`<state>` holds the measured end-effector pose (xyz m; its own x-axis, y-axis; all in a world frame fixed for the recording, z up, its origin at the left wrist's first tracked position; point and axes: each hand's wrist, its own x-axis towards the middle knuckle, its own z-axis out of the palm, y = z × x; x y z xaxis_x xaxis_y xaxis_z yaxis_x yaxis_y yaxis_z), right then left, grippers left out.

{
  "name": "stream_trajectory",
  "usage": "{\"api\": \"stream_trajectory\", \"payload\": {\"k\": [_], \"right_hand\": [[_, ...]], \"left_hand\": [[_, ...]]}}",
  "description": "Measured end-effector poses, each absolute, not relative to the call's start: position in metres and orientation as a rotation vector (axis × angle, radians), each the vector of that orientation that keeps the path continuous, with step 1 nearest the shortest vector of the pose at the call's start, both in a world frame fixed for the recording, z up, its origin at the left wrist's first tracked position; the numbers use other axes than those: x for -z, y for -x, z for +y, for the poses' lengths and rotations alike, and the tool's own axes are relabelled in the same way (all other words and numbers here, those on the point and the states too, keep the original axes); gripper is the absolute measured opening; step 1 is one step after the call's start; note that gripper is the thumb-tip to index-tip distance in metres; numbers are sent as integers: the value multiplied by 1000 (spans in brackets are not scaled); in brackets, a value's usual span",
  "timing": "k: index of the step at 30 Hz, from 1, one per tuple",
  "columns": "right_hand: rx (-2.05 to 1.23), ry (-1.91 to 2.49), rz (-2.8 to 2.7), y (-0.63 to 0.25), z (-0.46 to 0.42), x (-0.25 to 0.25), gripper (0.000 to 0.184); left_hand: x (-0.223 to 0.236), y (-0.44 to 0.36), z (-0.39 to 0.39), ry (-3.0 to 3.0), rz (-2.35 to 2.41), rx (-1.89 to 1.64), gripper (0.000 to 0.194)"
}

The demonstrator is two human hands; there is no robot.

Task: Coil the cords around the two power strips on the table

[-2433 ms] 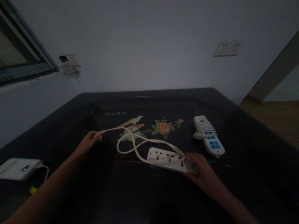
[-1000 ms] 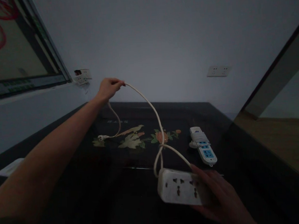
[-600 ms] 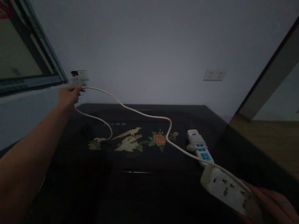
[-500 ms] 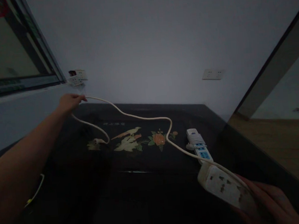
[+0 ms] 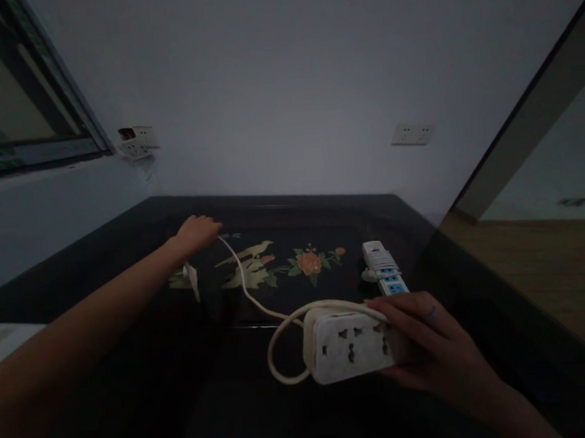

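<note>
1. The strip (image 5: 352, 348) is an off-white power strip with dark sockets, its face turned to the viewer; it sits right of centre, near the front.
2. The right hand (image 5: 430, 329) is closed around its right end, fingers over the top, thumb below.
3. The cord (image 5: 244, 279) is cream: it runs along the strip's upper edge, makes one loop off the left end, then goes back to the left hand (image 5: 199, 232).
4. The left hand is closed over the cord, knuckles up, well apart from the strip.
5. The dark table (image 5: 223, 377) ends at the wall (image 5: 273, 80) behind and slants away at the right; bare tabletop spreads left of the loop.
6. Just behind the right fingers lies the wound strip (image 5: 391, 280), its near end covered.
7. The left fingertips are hidden; a pale piece (image 5: 194, 279) below that wrist is hard to make out.
8. The white box (image 5: 5, 339) is cut off at the left edge.
9. Whether the strip touches the table, I cannot tell.
</note>
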<state>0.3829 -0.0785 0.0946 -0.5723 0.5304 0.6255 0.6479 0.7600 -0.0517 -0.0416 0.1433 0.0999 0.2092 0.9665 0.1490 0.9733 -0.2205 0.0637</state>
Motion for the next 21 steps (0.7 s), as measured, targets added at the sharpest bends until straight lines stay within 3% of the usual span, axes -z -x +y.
{"api": "stream_trajectory", "payload": {"k": [5, 9, 12, 16, 21], "right_hand": [[228, 862, -2284, -377, -66, -114, 65], [262, 874, -2182, -374, -51, -139, 58], [287, 902, -2119, -372, -35, -158, 59], [339, 898, -2101, -371, -14, -173, 60], [338, 951, -2131, -385, 6, -176, 57]], "left_hand": [[-98, -15, 91, 2866, -1643, 303, 31], [-97, -56, 26, 3728, -1142, 894, 58], [-84, -78, -5, 3943, -834, 1149, 77], [-59, -97, -28, 3721, -752, 2145, 78], [-63, -71, -59, 2608, -1402, 3626, 60]]}}
